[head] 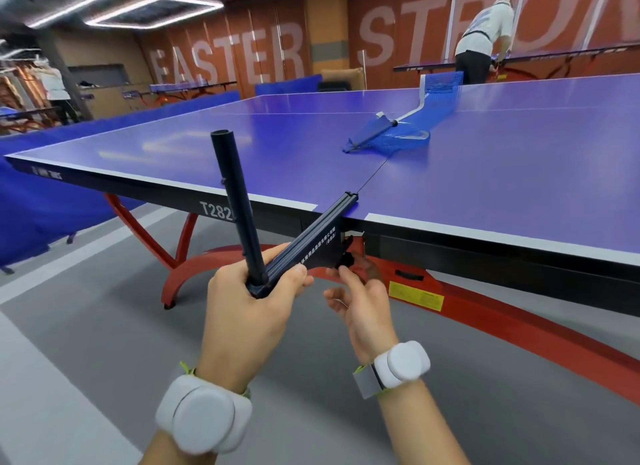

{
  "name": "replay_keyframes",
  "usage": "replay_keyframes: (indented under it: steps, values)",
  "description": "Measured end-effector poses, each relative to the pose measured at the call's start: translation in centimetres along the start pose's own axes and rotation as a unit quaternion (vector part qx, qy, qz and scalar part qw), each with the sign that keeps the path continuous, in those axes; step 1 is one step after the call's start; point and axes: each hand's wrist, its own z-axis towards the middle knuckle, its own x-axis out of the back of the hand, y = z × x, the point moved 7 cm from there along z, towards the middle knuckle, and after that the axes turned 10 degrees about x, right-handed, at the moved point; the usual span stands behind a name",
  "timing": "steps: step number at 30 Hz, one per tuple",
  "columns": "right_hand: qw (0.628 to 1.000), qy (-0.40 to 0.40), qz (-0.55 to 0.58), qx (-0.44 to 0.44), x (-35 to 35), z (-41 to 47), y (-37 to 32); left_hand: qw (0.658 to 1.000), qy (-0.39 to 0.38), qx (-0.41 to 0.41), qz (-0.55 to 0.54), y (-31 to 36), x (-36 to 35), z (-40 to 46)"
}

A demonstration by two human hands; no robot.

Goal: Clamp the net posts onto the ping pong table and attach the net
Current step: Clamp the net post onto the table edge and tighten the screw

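A black net post (239, 205) with a long clamp arm sits at the near edge of the blue ping pong table (485, 166), the arm's tip resting on the tabletop at the centre seam. My left hand (249, 291) grips the post's base where tube and arm meet. My right hand (360, 298) is under the table edge, its fingertips pinching the black clamp screw knob (346, 258). The blue net (398, 132) lies crumpled on the tabletop, running to the far post (423, 87) at the opposite edge.
The table's red curved legs (485, 305) stand below the edge in front of me. Blue barriers (52, 201) line the left side. Another person (481, 35) bends over a second table at the back right. Grey floor lies under me.
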Motion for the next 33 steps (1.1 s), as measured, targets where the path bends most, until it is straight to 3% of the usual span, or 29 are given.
replay_keyframes:
  steps: [7, 14, 22, 28, 33]
  values:
    - [0.999, 0.016, -0.010, 0.047, 1.1, 1.2, 0.8, 1.000, -0.004, -0.013, 0.020, 0.3, -0.4, 0.0]
    - [0.993, 0.010, 0.119, -0.014, 0.2, 1.1, 3.0, 0.997, -0.008, -0.060, 0.056, 1.5, -1.0, -0.2]
    - [0.983, 0.022, 0.179, -0.035, -0.4, 0.8, 3.8, 0.993, 0.004, -0.087, 0.083, 1.8, -1.5, -0.7]
    - [0.988, 0.007, 0.152, 0.012, -0.9, 0.9, 3.1, 0.993, -0.008, -0.083, 0.081, 1.2, -1.1, 0.1]
    - [0.982, 0.003, 0.181, -0.055, -1.2, 0.9, 3.8, 0.993, -0.012, -0.083, 0.081, 1.0, -1.2, 0.1]
